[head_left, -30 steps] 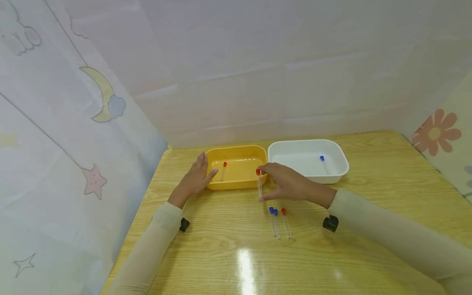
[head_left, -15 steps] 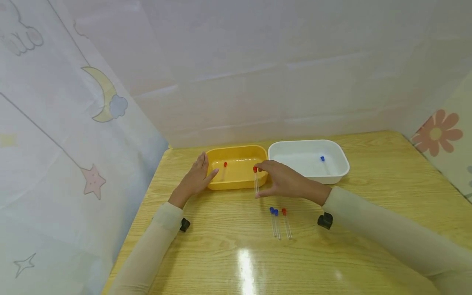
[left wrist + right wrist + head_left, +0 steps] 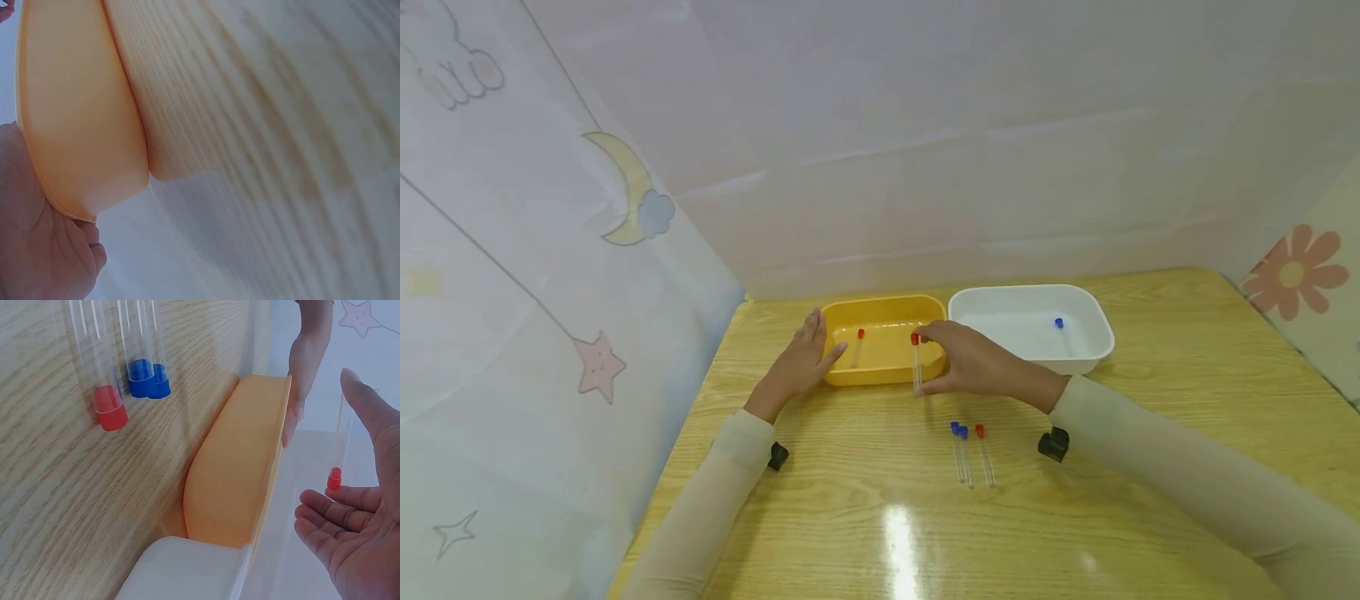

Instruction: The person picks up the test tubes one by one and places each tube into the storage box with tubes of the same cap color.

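My right hand (image 3: 973,358) pinches a clear test tube (image 3: 917,367) with a red cap (image 3: 335,479). Fingertips are at the cap and the thumb at the lower end, so the tube stands nearly upright over the front right part of the yellow tray (image 3: 880,377). My left hand (image 3: 797,362) rests on that tray's left end, fingers straight along the rim and thumb reaching over its edge. Inside the yellow tray lies another red-capped test tube (image 3: 860,337). In the left wrist view, the palm (image 3: 44,250) lies against the tray's rim.
A white tray (image 3: 1000,317) adjoins the yellow one on the right and contains a blue-capped tube (image 3: 1060,324). In front, on the wooden table (image 3: 820,517), lie two blue-capped tubes (image 3: 964,433) and a red-capped tube (image 3: 981,432). A printed cloth (image 3: 880,167) hangs behind.
My right hand has moved left and slightly away from me, carrying the red-capped test tube from beside the yellow tray's right corner to over its front edge. The left hand stays put.
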